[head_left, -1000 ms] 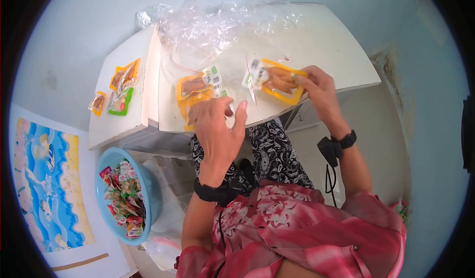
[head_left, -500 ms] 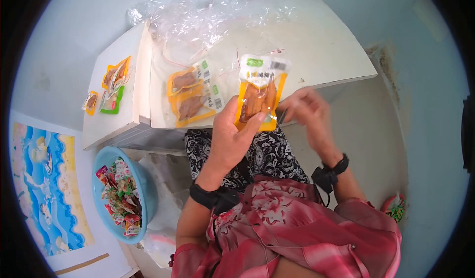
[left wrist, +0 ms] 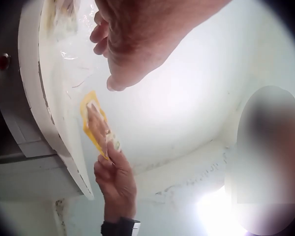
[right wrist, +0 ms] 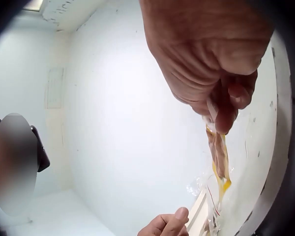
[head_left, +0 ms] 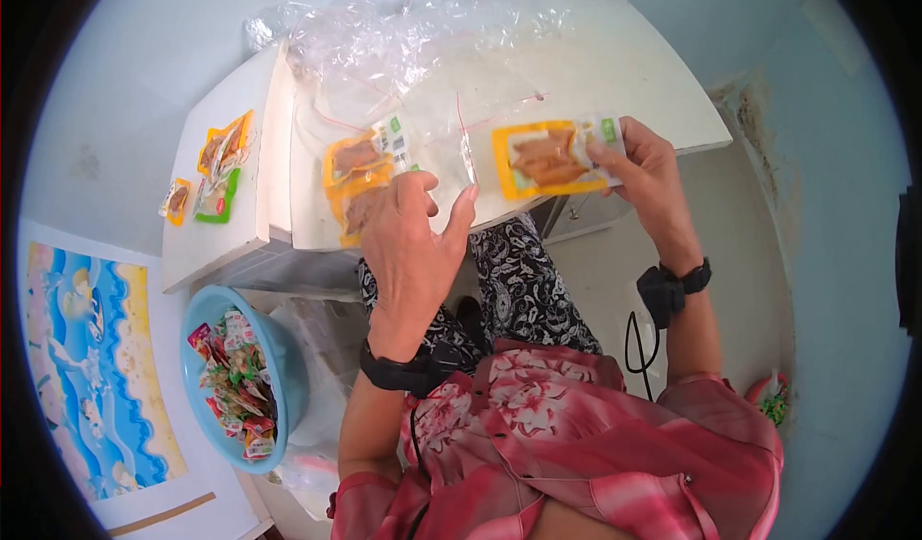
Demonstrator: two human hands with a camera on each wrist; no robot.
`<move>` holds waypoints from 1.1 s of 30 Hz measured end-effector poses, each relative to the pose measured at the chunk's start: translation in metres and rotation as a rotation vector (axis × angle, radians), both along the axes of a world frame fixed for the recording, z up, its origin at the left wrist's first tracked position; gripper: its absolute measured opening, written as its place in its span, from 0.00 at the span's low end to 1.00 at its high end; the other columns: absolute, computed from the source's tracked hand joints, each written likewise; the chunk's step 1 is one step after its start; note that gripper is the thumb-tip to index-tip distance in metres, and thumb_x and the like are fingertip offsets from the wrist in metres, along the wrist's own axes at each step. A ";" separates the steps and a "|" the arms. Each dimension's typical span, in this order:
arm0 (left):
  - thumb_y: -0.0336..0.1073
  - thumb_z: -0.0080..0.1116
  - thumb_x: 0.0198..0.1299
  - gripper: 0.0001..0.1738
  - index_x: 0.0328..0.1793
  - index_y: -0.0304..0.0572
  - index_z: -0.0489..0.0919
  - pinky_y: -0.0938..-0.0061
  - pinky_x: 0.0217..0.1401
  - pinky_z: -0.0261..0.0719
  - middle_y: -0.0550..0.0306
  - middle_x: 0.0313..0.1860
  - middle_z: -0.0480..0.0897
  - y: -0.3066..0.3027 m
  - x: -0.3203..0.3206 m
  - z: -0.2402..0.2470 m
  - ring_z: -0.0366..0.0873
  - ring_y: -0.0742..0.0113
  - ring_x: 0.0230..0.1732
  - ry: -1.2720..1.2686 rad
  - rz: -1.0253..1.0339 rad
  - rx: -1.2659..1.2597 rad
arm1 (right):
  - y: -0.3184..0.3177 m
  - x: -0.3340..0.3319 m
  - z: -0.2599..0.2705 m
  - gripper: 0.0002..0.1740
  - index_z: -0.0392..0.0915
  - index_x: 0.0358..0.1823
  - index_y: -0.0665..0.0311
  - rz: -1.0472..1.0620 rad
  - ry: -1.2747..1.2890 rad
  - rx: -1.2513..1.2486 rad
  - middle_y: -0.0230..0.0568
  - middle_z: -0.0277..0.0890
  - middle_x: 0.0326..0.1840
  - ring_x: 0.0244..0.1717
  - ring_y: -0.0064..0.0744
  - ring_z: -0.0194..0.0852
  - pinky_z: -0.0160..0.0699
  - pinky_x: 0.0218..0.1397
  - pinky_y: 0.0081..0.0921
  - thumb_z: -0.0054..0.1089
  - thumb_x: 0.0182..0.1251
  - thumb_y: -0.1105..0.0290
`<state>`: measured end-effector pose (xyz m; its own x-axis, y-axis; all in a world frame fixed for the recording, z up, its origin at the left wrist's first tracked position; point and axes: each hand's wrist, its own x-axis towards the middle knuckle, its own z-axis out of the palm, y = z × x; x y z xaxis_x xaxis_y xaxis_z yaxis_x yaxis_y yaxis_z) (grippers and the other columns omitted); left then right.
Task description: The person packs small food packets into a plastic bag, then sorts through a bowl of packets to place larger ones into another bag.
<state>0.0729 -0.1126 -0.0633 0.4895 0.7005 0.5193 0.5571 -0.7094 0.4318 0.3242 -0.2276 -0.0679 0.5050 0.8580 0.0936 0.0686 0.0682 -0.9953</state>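
Note:
My right hand [head_left: 653,175] pinches one end of a yellow-edged snack packet [head_left: 547,160] between thumb and fingers, over the front edge of the white table. Brown pieces show through its clear window. In the right wrist view the packet [right wrist: 219,157] hangs edge-on below the fingertips. My left hand [head_left: 408,252] hovers by the table's front edge with nothing in its grasp, thumb apart from the loosely bent fingers. Beyond it lie two similar packets [head_left: 353,156], the nearer partly hidden by this hand. A clear plastic bag with a red seal line [head_left: 461,122] lies between the hands.
Crumpled clear bags [head_left: 403,40] are heaped along the back of the table [head_left: 634,79]. Several packets, one green-edged [head_left: 219,196], lie on the left side surface. Below stands a blue basin [head_left: 293,386] of small colourful packets. A wall meets the table's right side.
Half a second ago the left hand held a packet upright in the middle; now it is empty and further left. The right hand, empty then, has moved up and holds a packet lying sideways.

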 end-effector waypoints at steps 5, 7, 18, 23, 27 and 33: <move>0.52 0.76 0.59 0.26 0.46 0.39 0.78 0.56 0.35 0.75 0.51 0.32 0.81 0.014 0.020 -0.008 0.81 0.50 0.34 0.039 0.031 0.187 | 0.027 -0.008 -0.028 0.10 0.80 0.50 0.67 -0.076 0.160 0.070 0.35 0.87 0.35 0.24 0.17 0.82 0.68 0.20 0.12 0.66 0.76 0.68; 0.53 0.78 0.57 0.25 0.45 0.42 0.79 0.57 0.33 0.74 0.56 0.26 0.79 0.019 0.028 -0.013 0.80 0.53 0.29 0.023 0.066 0.231 | 0.034 -0.020 -0.033 0.09 0.80 0.49 0.67 -0.053 0.218 0.080 0.35 0.87 0.36 0.24 0.17 0.83 0.68 0.20 0.11 0.65 0.76 0.69; 0.31 0.64 0.64 0.05 0.40 0.43 0.78 0.56 0.33 0.78 0.51 0.30 0.82 0.026 0.036 -0.019 0.82 0.49 0.32 -0.089 0.016 0.199 | 0.059 -0.033 -0.027 0.13 0.81 0.56 0.70 0.199 0.285 -0.029 0.34 0.86 0.40 0.21 0.09 0.66 0.60 0.18 0.12 0.65 0.75 0.72; 0.30 0.63 0.64 0.06 0.38 0.41 0.76 0.54 0.34 0.77 0.49 0.31 0.82 0.015 0.040 -0.006 0.82 0.47 0.33 -0.085 -0.002 0.186 | 0.080 -0.040 -0.005 0.12 0.81 0.55 0.71 0.401 0.286 -0.140 0.31 0.83 0.36 0.17 0.08 0.60 0.55 0.18 0.13 0.63 0.74 0.74; 0.29 0.62 0.64 0.05 0.37 0.41 0.75 0.54 0.33 0.77 0.49 0.30 0.81 0.011 0.043 -0.005 0.82 0.47 0.33 -0.084 -0.023 0.193 | 0.105 -0.038 -0.016 0.07 0.82 0.47 0.69 0.613 0.334 -0.147 0.26 0.77 0.27 0.16 0.10 0.60 0.55 0.18 0.15 0.59 0.72 0.78; 0.29 0.61 0.66 0.03 0.41 0.41 0.78 0.56 0.32 0.76 0.48 0.33 0.83 0.017 0.036 -0.015 0.82 0.48 0.31 -0.121 -0.056 0.112 | 0.131 -0.033 -0.037 0.04 0.81 0.37 0.67 0.819 0.315 -0.203 0.28 0.72 0.18 0.15 0.14 0.62 0.54 0.18 0.15 0.57 0.69 0.77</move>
<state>0.1090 -0.0957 -0.0782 0.4548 0.6085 0.6503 0.4642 -0.7851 0.4100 0.2916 -0.0966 -0.1048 -0.2957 0.9453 -0.1380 -0.2026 -0.2032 -0.9579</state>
